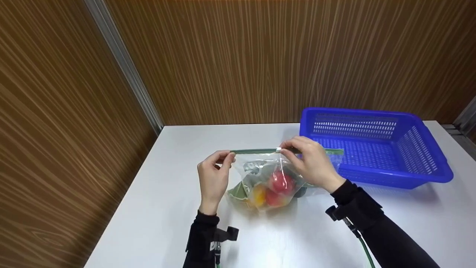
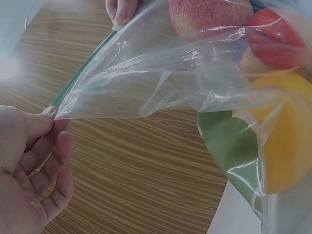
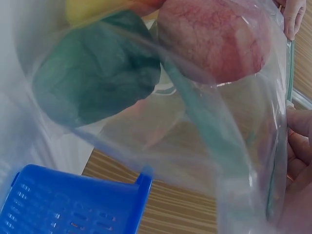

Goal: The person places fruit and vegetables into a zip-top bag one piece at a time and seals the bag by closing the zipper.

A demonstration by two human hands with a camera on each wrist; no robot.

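A clear slider zip bag with a green zip strip is held up between both hands. My left hand pinches the strip's left end between thumb and forefinger, its other fingers loosely bent. Partway along the strip, my right hand pinches the white slider. Inside the bag sit a round red fruit, a yellow fruit, and a smaller red piece. A dark green lump and a flat green leaf-shaped piece show through the plastic too.
To the right, a blue perforated basket stands on the white table, close behind the bag's right end. Wood-grain panels rise behind the table and at its left. Green cables run from the wrist cameras.
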